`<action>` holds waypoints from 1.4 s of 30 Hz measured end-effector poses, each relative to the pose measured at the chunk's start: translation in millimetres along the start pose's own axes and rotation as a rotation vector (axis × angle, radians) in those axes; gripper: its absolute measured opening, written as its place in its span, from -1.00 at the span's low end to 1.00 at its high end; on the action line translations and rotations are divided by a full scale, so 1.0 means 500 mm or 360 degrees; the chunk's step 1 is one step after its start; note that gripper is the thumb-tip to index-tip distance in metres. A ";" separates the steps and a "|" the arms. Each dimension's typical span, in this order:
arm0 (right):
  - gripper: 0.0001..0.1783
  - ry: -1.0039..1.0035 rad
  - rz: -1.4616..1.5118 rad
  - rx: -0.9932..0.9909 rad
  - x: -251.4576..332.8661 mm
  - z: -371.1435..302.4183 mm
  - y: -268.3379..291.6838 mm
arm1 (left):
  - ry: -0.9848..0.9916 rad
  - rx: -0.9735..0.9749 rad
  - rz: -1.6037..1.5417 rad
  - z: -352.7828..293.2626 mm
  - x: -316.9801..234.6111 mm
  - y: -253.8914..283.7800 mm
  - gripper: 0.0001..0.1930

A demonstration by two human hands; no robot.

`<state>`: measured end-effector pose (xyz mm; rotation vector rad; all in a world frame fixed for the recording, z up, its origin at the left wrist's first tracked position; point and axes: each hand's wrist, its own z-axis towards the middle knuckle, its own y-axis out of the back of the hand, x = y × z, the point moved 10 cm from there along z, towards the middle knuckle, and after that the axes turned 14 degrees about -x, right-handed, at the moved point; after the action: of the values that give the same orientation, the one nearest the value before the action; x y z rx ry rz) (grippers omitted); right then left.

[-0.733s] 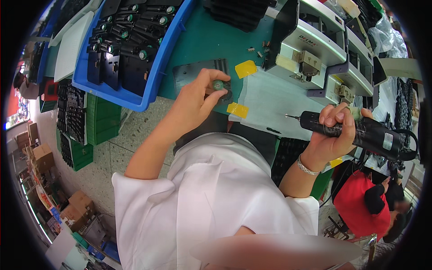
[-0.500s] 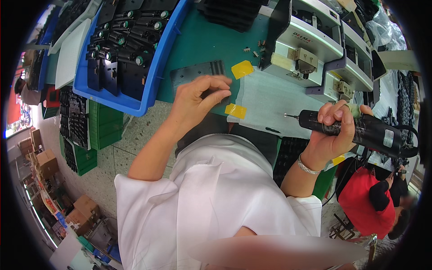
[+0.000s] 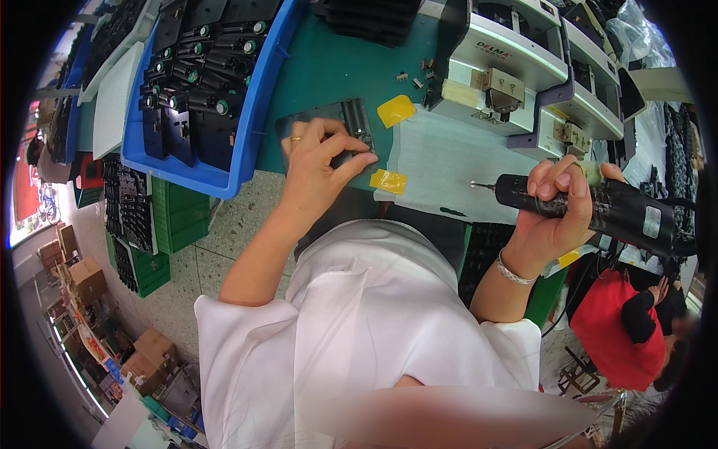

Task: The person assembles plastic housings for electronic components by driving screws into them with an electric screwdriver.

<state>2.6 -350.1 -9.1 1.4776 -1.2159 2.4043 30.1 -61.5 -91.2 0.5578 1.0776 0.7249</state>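
My right hand (image 3: 557, 206) is wrapped round a black electric screwdriver (image 3: 630, 217), held level over the bench's right side. Its thin metal bit (image 3: 485, 185) points left, with a small bright tip whose kind is too small to tell. My left hand (image 3: 318, 161) is over a dark flat plate (image 3: 351, 112) on the green mat. The thumb and fingers are curled toward each other at the plate's right edge, by a small fitting. What they pinch, if anything, is hidden.
A blue bin (image 3: 247, 142) of black parts with round green-and-white ends stands left. Two yellow tape pieces (image 3: 396, 111) lie by a pale cloth (image 3: 441, 157). Small loose parts (image 3: 419, 76) lie beyond. Silver-and-black machines (image 3: 493, 82) stand at the right back. A person in red (image 3: 617, 329) is at right.
My left hand has come down onto the plate, fingers now at its right edge. The screwdriver stays in my right hand, nearly still. The view has shifted slightly.
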 end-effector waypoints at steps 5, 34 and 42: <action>-0.51 0.0005 0.0015 0.0048 -0.001 -0.001 -0.004 | -0.0067 -0.0046 0.0025 0.005 -0.014 0.033 -0.25; -0.53 0.0087 -0.0008 -0.0071 0.055 0.000 0.029 | -0.0203 0.0349 0.0362 0.027 -0.025 0.052 0.13; -0.50 0.0082 0.0063 -0.0142 0.066 0.001 0.055 | -0.0401 0.0495 0.0013 0.036 -0.137 -0.045 0.05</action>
<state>-26.7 -380.1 0.3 1.3710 -1.3344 2.3634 32.9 -129.2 -60.8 0.8956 0.9565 0.4802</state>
